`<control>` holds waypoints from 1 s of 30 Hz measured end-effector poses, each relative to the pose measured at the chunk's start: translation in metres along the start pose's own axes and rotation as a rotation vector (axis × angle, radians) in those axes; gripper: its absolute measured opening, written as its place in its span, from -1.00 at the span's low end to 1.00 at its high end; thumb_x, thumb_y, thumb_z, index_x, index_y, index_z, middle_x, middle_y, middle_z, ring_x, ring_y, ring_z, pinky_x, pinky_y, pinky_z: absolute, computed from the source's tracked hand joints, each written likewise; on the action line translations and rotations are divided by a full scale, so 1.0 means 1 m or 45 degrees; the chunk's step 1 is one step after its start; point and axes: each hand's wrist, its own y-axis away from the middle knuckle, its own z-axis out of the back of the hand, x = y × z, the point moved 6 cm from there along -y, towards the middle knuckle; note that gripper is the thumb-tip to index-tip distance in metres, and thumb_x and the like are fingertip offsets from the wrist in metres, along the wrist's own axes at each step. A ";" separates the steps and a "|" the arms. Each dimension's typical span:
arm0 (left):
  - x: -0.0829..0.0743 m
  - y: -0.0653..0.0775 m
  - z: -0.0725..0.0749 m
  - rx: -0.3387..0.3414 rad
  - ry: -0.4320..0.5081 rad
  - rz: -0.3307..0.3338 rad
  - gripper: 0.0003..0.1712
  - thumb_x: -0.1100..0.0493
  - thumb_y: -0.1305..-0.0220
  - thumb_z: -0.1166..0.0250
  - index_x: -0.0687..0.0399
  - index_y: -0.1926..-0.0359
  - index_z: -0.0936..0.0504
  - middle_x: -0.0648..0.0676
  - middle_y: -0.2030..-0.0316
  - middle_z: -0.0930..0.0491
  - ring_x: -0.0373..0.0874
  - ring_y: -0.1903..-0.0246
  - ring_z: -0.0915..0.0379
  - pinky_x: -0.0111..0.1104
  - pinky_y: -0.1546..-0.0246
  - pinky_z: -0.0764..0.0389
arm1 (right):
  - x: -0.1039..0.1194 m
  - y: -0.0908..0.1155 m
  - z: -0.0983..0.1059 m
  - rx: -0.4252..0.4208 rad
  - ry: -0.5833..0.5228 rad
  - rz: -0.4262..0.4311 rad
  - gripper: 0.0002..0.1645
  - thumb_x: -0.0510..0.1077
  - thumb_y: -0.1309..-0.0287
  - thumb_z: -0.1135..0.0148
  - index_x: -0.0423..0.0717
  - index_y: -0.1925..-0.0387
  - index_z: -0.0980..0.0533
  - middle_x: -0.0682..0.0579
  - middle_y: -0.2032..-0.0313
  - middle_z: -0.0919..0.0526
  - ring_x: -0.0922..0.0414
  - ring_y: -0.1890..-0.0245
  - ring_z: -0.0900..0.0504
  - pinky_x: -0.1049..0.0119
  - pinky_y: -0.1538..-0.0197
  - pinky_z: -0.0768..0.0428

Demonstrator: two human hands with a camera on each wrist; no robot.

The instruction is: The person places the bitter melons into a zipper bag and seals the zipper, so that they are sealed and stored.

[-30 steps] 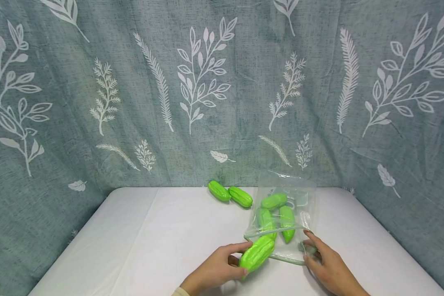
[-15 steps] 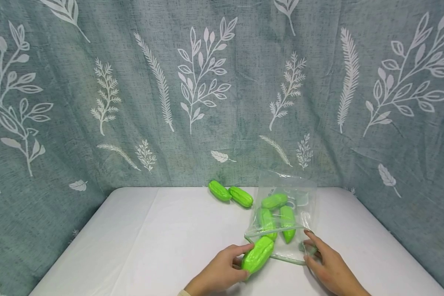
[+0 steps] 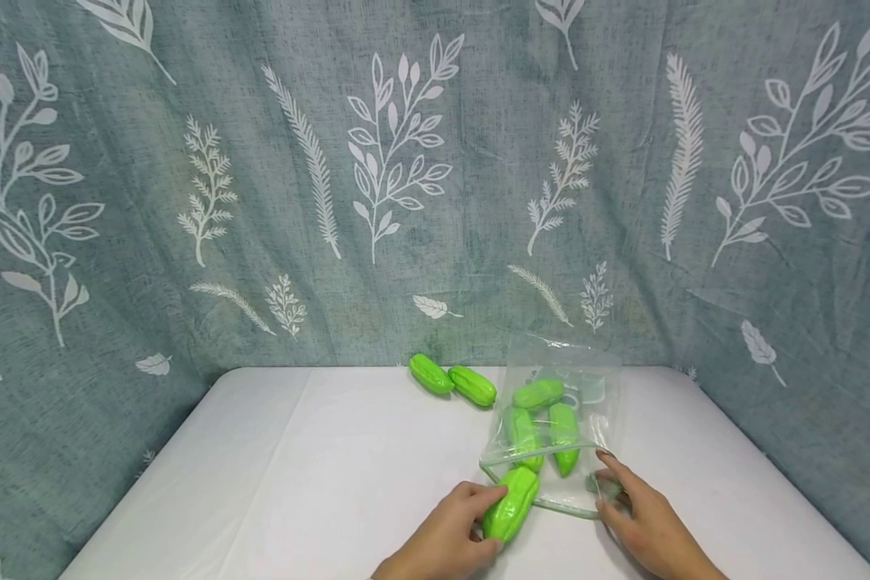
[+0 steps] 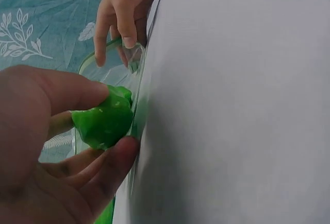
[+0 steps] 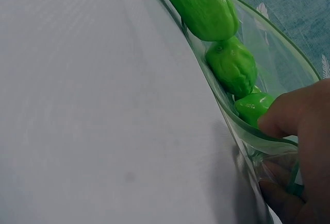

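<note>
My left hand [image 3: 451, 528] grips a plump, ridged green cucumber [image 3: 511, 504] between thumb and fingers, with its far end at the mouth of a clear zip bag [image 3: 594, 387]. My right hand [image 3: 644, 515] pinches the right corner of the bag's mouth, which gapes toward me along its green-tinted edge. Inside the bag lie three more cucumbers: one across the back [image 3: 538, 394], one on the left [image 3: 524, 435] and one on the right [image 3: 563, 439]. Seen from the left wrist, the held cucumber [image 4: 105, 118] points end-on, thumb above it and fingers below.
Two loose cucumbers, one [image 3: 430, 374] left of the other [image 3: 472, 386], lie near the back edge of the white-covered table [image 3: 319, 467], left of the bag. Behind the table hangs a blue-green curtain [image 3: 435, 201] with white leaf prints.
My left hand has shifted slightly right with the cucumber, turning it more upright in view, its far end at the bag's mouth. The right hand and bag have stayed put.
</note>
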 end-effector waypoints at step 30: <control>-0.014 -0.001 0.004 -0.184 -0.421 -0.108 -0.36 0.08 -0.13 -0.49 -0.09 -0.26 -0.57 -0.04 -0.05 -0.43 -0.38 0.16 -0.44 -0.49 0.21 -0.53 | -0.002 -0.001 -0.001 0.050 -0.011 -0.046 -0.17 -0.07 -0.33 -0.29 -0.12 -0.51 -0.17 -0.12 -0.17 -0.58 -0.11 -0.18 -0.54 0.10 -0.05 -0.60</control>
